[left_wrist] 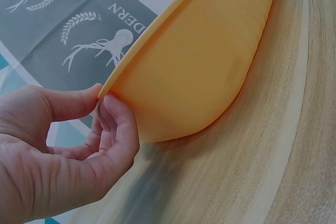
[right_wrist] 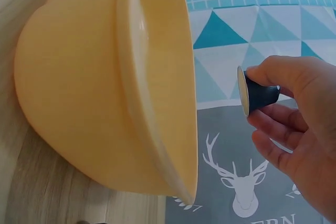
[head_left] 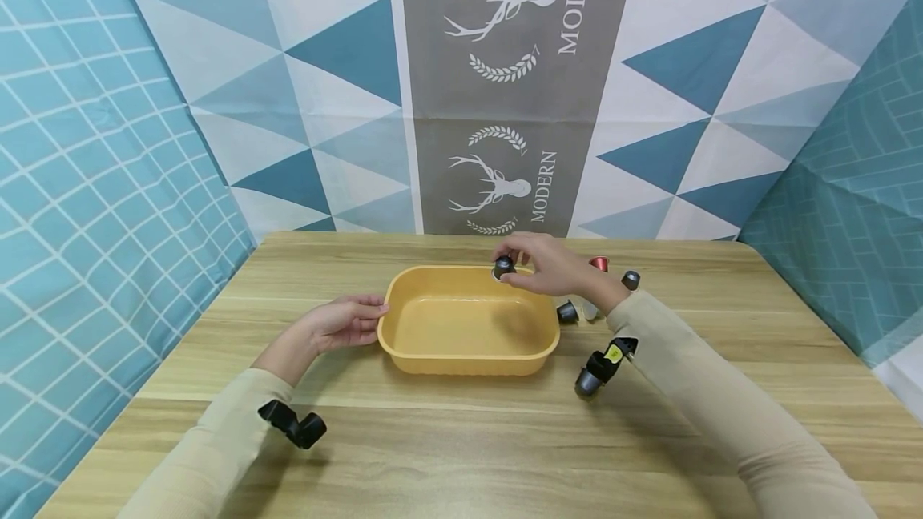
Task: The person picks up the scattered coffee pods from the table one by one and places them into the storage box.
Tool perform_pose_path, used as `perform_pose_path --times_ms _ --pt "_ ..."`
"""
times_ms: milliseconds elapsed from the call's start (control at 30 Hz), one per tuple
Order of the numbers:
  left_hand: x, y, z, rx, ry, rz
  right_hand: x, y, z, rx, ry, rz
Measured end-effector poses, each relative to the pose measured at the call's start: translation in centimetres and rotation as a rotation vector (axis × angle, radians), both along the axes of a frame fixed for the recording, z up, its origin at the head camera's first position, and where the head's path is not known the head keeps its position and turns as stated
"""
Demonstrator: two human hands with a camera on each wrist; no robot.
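A yellow plastic basin (head_left: pixel 469 365) stands on the wooden table. At its left end, my left hand (head_left: pixel 348 322) pinches the rim; the left wrist view has the thumb on top of the basin's edge (left_wrist: pixel 157 30) and curled fingers below. Over the basin's far right rim, my right hand (head_left: pixel 544 264) holds a dark coffee capsule (head_left: pixel 503 267). In the right wrist view the capsule (right_wrist: pixel 261 93) lies between thumb and fingers, its pale foil lid facing the basin (right_wrist: pixel 79 87). The basin's inside shows only its bare floor.
Right of the basin, partly behind my right forearm, lie a dark capsule (head_left: pixel 567 312), a silvery one (head_left: pixel 590 311), a red one (head_left: pixel 599 263) and a black one (head_left: pixel 630 279). A patterned cloth (head_left: pixel 346 102) hangs behind the table (head_left: pixel 447 447).
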State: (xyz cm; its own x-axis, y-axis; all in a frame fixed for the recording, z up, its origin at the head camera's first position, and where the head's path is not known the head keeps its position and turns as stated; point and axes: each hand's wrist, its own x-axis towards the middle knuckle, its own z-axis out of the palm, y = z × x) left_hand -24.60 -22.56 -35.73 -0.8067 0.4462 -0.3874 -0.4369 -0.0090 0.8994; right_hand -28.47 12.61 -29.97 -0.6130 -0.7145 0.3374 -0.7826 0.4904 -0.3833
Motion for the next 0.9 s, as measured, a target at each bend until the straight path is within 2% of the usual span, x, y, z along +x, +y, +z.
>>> perform_pose_path --times_ms 200,433,667,900 --pt "0.1 0.1 0.1 -0.004 0.0 0.003 -0.3 -0.7 0.1 0.017 -0.006 0.005" --pt "0.1 0.1 0.1 -0.007 0.007 -0.003 -0.8 -1.7 0.3 0.027 -0.011 0.048" --pt "0.1 0.1 0.1 -0.016 0.015 -0.004 -1.0 -2.4 0.5 0.032 -0.036 0.087" --pt "0.1 0.1 0.0 -0.035 0.014 0.007 -1.4 -3.1 0.6 0.033 -0.08 0.092"
